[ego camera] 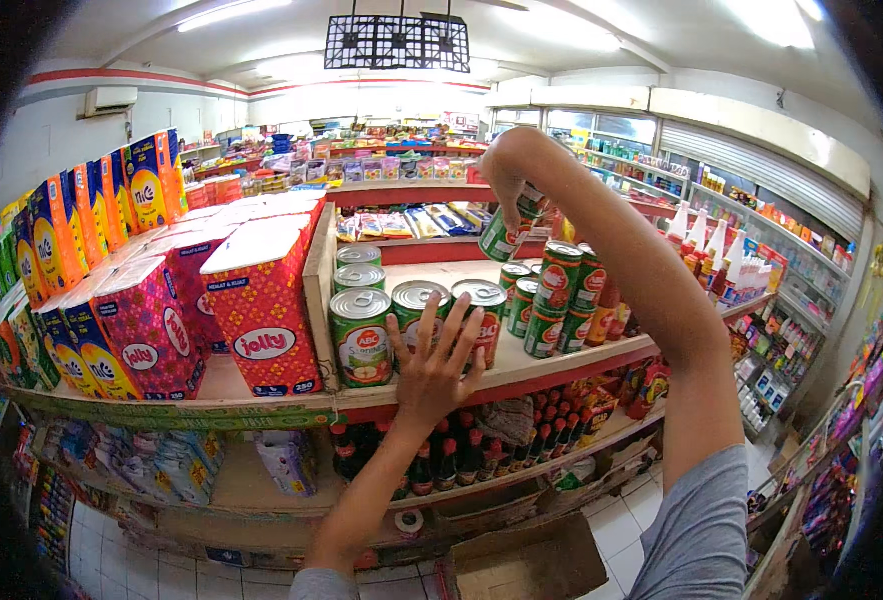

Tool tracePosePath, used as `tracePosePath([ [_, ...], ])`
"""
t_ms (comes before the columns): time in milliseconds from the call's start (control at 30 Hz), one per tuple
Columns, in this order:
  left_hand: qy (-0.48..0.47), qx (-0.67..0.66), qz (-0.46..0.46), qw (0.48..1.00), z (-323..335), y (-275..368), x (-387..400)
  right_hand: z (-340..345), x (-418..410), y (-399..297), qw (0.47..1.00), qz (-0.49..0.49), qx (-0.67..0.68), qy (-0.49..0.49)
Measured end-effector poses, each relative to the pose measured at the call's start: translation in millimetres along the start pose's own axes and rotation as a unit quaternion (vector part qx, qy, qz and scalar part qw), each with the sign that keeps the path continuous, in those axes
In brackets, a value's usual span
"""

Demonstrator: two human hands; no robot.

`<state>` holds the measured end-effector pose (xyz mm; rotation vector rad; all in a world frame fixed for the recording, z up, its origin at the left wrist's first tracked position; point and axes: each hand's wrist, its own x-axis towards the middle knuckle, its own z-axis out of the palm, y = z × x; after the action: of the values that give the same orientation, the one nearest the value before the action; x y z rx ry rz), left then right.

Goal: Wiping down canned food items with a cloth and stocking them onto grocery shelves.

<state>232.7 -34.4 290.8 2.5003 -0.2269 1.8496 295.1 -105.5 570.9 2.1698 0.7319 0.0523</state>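
My left hand (434, 367) rests with spread fingers against the fronts of large ABC food cans, covering part of a middle can (419, 296) and a red-labelled can (490, 341). Beside them, at the wooden divider, stands a green sardine can (362, 345), with more cans (357, 276) in a row behind it. Raised over the shelf, my right hand (515, 169) grips a small green-and-red can (503, 238) from above, tilted; a second can may be behind the fingers. Below it and to the right, small cans (558, 277) of similar colours stand partly stacked two high.
Left of the wooden divider (320, 300) are tissue packs (261, 330). Sauce bottles (603, 319) stand right of the small cans, and dark bottles (445, 457) fill part of the lower shelf. On the tiled floor sits an open cardboard box (528, 559). A black crate-like grid (396, 43) hangs overhead.
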Motion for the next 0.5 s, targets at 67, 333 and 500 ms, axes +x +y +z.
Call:
tracePosePath([
  [67,0.002,-0.005,-0.002,1.0,-2,0,0,7,-18,14,1.0,0.016,-0.003,-0.01],
  [333,0.068,-0.076,0.007,0.995,-16,-2,-3,42,-89,-13,0.997,-0.065,0.004,-0.046],
  [500,0.113,-0.218,-0.013,0.969,-32,28,-51,114,-102,-84,0.966,-0.234,0.048,-0.097],
])
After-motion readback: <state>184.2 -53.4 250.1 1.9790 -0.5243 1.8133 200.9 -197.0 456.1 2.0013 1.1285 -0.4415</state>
